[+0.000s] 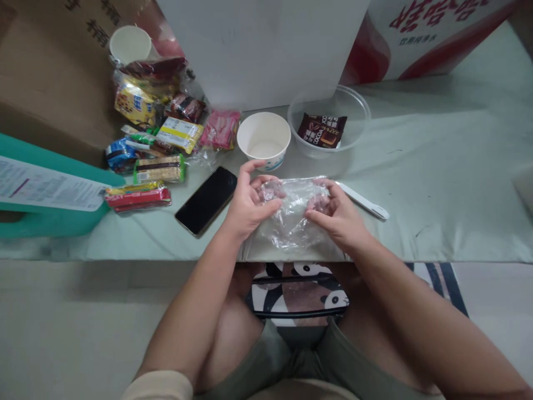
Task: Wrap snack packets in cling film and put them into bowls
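In the head view, the left hand [250, 205] and right hand [343, 219] grip opposite sides of a clear plastic bag [295, 214] between thumbs and fingers, near the table [428, 205] edge, before a paper bowl [264, 133]. The film looks very light, limp, slippery and easily torn; its side edges seem the best hold.

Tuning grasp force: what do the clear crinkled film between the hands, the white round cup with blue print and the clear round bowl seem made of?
Clear crinkled film: thin glossy plastic, by its creases and highlights.
White round cup: probably matte paper, going by the dull, opaque wall; possibly coated.
Clear round bowl: likely smooth plastic; thin, see-through wall.
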{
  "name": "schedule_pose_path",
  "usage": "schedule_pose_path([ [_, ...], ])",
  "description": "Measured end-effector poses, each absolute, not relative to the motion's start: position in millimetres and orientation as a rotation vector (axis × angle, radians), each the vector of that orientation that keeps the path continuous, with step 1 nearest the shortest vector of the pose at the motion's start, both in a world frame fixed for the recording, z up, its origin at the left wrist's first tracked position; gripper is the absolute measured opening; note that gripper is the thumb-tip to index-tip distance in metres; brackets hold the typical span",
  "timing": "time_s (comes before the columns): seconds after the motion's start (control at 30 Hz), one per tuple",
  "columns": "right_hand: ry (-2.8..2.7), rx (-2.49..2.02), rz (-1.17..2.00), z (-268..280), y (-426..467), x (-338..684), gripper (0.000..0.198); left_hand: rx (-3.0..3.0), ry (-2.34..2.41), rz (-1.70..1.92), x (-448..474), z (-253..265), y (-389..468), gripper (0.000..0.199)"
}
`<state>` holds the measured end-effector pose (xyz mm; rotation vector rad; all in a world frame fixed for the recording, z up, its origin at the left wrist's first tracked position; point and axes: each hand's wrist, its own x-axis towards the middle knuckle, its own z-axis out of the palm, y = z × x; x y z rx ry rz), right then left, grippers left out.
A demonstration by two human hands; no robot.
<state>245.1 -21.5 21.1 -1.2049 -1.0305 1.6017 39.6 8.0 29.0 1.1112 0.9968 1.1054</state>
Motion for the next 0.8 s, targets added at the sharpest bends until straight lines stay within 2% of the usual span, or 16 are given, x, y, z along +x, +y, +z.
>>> schedule_pose_path([
  [0.07,-1.025,-1.188,1.506,23,-20,245,0.062,0.897,0.917,1.012,45,30,5,0.083],
  [0.1,-1.014,-1.188,1.471,23,-19,246,0.060,0.823,0.902,0.940,47,31,3,0.083],
  [0.17,-0.999,-1.198,1.455,23,-18,247,0.060,0.765,0.937,0.841,52,31,1,0.068],
  [0.23,-1.037,-1.220,1.534,23,-17,248,0.057,0.835,1.041,0.853,54,31,1,0.045],
  [0.3,-1.125,-1.272,1.635,25,-18,248,0.045,0.940,1.112,0.893,54,31,2,0.032],
  [0.4,-1.189,-1.369,1.618,28,-18,250,0.030,1.002,1.083,0.803,48,30,4,0.030],
  [0.53,-1.213,-1.394,1.633,26,-18,252,0.028,1.040,1.065,0.680,40,29,6,0.025],
  [0.63,-1.190,-1.291,1.665,21,-19,253,0.030,1.043,1.032,0.738,38,31,8,0.024],
  [0.8,-0.948,-1.150,1.630,24,-20,254,0.017,0.940,0.924,0.865,35,38,11,0.022],
])
